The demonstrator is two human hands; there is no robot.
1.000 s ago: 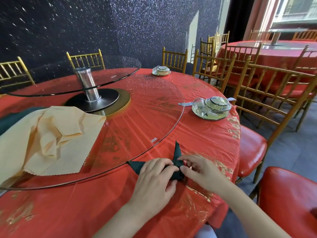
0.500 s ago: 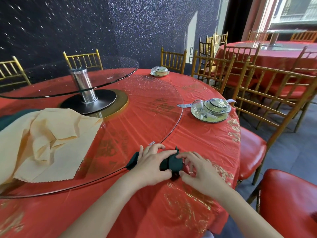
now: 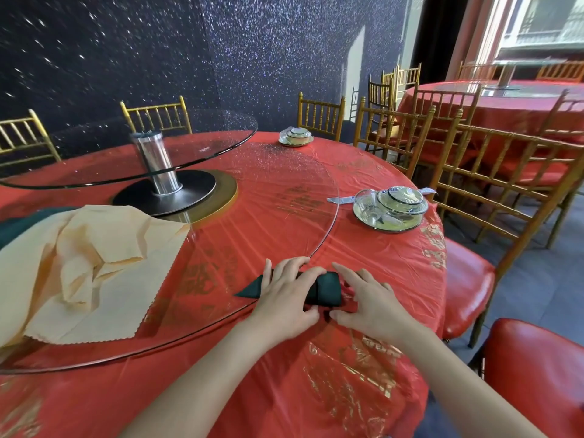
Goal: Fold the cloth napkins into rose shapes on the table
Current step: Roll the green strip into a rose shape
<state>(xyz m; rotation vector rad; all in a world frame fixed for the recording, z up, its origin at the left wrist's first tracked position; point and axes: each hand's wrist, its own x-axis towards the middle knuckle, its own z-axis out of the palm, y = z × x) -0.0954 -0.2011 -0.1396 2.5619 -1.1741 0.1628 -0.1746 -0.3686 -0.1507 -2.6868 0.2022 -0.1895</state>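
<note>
A dark green napkin (image 3: 327, 287), rolled into a thick bundle, lies on the red tablecloth (image 3: 363, 267) near the table's front edge. One pointed tail of it sticks out to the left. My left hand (image 3: 286, 297) lies over the roll's left part, fingers curled on it. My right hand (image 3: 368, 295) presses the roll's right end, thumb tucked under at the front. A cream napkin (image 3: 94, 267) lies crumpled and unfolded on the glass turntable (image 3: 284, 197) at the left.
Another dark green cloth (image 3: 19, 222) peeks out behind the cream napkin. A wrapped place setting (image 3: 390, 205) sits at the right of the table, another (image 3: 295, 136) at the far side. Gold chairs (image 3: 512, 191) with red seats ring the table. A raised glass disc on a steel post (image 3: 156, 162) stands centre.
The napkin's upright point has been rolled in, leaving a compact bundle. Both hands shifted slightly up the table with it and now press on the roll.
</note>
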